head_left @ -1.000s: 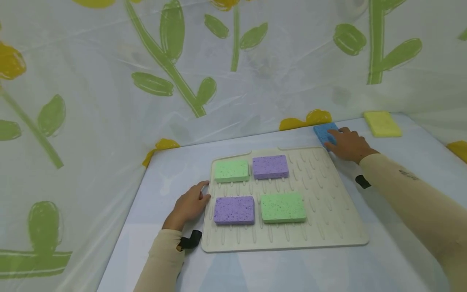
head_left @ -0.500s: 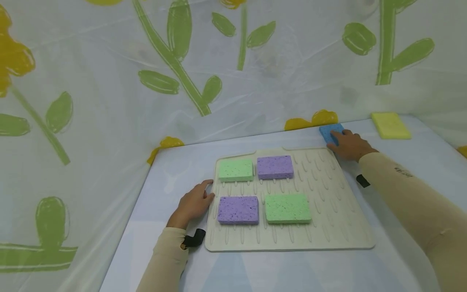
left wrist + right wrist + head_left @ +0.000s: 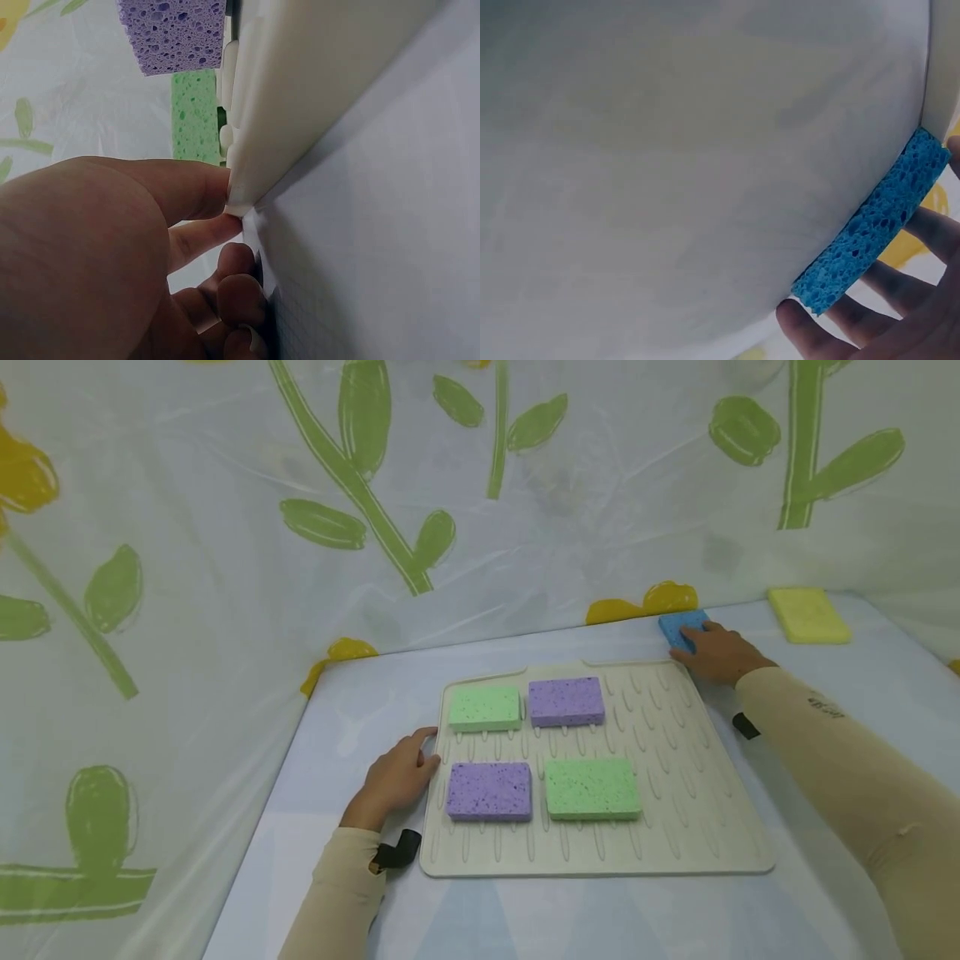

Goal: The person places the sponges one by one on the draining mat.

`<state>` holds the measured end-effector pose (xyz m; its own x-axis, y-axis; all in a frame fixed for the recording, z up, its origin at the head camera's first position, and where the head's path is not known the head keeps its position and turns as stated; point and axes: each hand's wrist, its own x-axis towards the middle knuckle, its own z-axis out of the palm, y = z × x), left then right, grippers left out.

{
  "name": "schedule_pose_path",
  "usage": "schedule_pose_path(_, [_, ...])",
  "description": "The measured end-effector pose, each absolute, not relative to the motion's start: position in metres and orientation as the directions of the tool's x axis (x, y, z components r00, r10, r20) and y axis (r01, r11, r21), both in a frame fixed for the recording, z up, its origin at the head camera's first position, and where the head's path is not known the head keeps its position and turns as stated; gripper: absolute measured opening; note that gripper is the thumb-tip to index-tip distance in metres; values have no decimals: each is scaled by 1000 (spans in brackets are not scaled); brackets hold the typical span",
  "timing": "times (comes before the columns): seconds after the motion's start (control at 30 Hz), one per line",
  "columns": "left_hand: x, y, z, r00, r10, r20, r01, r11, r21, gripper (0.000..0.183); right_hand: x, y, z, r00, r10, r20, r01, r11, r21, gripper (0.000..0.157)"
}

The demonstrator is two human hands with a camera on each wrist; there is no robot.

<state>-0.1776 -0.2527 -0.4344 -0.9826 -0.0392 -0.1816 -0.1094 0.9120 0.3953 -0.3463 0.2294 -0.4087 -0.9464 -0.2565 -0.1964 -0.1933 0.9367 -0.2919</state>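
Note:
At the far right of the head view, my right hand (image 3: pixel 720 656) holds a blue sponge (image 3: pixel 678 626) flat on the table just beyond the mat. In the right wrist view the thumb is at one end of the blue sponge (image 3: pixel 870 225), with fingers across it. My left hand (image 3: pixel 393 779) touches the left rim of a cream ridged drying mat (image 3: pixel 600 853) with thumb and index finger. In the left wrist view the hand's other fingers curl beside the rim. On the mat lie two green sponges, near (image 3: pixel 592 789) and far (image 3: pixel 484 707), and two purple ones, near (image 3: pixel 489 791) and far (image 3: pixel 566 702).
A yellow sponge (image 3: pixel 808 616) lies on the table to the right of the blue one. Behind the table hangs a white sheet (image 3: pixel 585 543) printed with plants. The mat's right part shows bare ridges.
The head view has shifted slightly, moving the scene to the right in the picture. Both hands and the sponges hold nearly the same places relative to the mat.

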Motion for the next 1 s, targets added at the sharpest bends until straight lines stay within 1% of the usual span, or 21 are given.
schedule_pose_path(0.1, [-177,-253,-434,-985,-39,-167,-104,910,401,54,-347,229,-406,-950,-254,-180,-197,939,-280,74])
schedule_pose_path(0.27, [-177,-253,-434,-981,-40,-189,-116,905,409,55,-346,228,-403,-949,-254,-186,-201,943,-264,71])
schedule_pose_path(0.47, [-178,-253,-434,-986,-35,-162,-100,907,409,54,-346,230,-402,-944,-285,-166,-244,943,-227,67])
schedule_pose_path(0.7, [-178,-253,-435,-986,-23,-168,-91,907,411,54,-349,235,-405,-940,-280,-197,-233,944,-232,67])
schedule_pose_path(1.0, [-178,-254,-435,-984,-27,-175,-97,909,405,55,-346,237,-408,-928,-311,-207,-257,934,-249,64])
